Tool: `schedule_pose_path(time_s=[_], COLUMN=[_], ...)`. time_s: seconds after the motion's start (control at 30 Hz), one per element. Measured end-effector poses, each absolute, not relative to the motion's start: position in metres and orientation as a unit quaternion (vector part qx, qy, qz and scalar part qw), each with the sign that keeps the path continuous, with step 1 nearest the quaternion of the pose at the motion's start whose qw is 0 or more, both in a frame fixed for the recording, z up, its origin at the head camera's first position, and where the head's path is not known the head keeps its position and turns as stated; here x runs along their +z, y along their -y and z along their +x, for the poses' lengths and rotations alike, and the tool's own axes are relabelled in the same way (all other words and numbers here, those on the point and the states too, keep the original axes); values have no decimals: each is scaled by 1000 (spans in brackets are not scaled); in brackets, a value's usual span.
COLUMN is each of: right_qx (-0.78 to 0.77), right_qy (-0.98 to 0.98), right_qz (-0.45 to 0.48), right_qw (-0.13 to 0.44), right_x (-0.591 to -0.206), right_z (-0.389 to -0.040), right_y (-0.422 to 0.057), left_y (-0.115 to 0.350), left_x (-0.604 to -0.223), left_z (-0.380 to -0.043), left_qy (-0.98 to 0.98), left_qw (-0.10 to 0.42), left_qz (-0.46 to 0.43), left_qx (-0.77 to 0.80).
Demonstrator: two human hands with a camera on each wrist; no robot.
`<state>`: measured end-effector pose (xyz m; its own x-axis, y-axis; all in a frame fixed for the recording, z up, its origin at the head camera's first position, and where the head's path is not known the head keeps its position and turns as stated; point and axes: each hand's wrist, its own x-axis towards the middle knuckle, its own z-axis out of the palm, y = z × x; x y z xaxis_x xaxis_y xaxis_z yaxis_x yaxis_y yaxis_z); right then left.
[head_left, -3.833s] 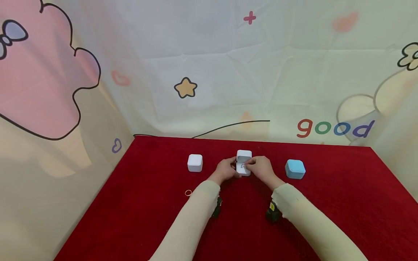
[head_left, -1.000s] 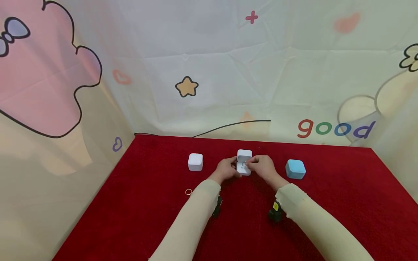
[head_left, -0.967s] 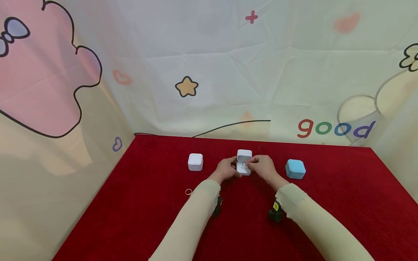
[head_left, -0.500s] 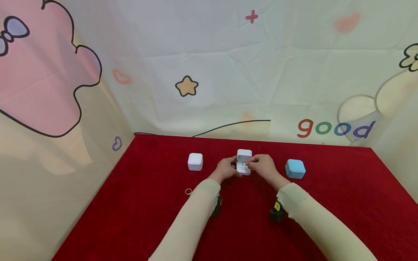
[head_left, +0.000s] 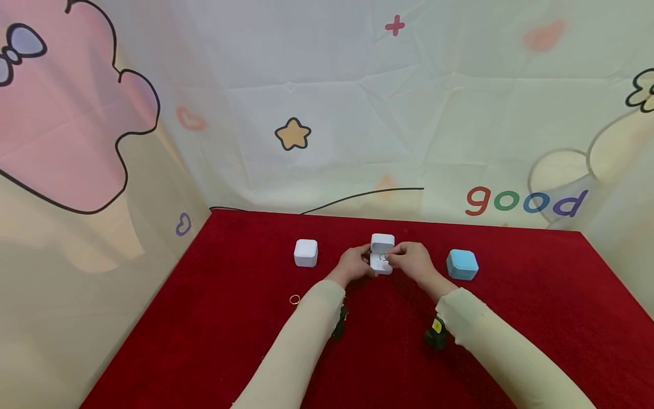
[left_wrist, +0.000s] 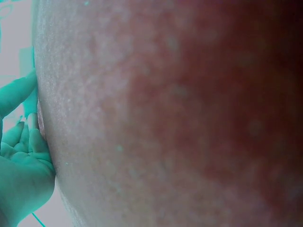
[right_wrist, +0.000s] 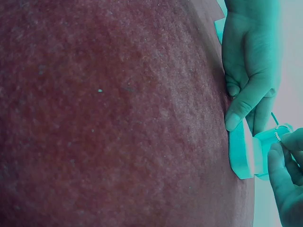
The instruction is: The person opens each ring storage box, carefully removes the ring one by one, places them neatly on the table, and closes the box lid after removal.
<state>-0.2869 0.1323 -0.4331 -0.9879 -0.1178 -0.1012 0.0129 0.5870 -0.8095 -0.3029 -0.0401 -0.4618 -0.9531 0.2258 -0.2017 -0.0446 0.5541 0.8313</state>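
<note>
Head view: the open white ring box (head_left: 382, 248) sits on the bench (head_left: 245, 352), lid raised at the back, long axis running away from the person. The left hand (head_left: 352, 264) grips its side; the right hand (head_left: 413, 261) pinches the ring (head_left: 382, 257) in its fingers. Box: probably light, stiff, best held by its sides; ring: likely slippery, best by its rim.
</note>
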Motion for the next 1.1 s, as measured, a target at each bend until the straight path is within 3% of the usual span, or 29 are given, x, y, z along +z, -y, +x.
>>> schedule_pose_path(time_s=[1.1], right_qx=[-489], right_qy=[-867], right_qz=[-27], right_qw=[88], right_x=[-425], right_z=[-267], right_y=[-133], left_y=[40], left_x=[-463], left_z=[-303], left_qy=[-869], left_qw=[144], left_qz=[59], left_qx=[469])
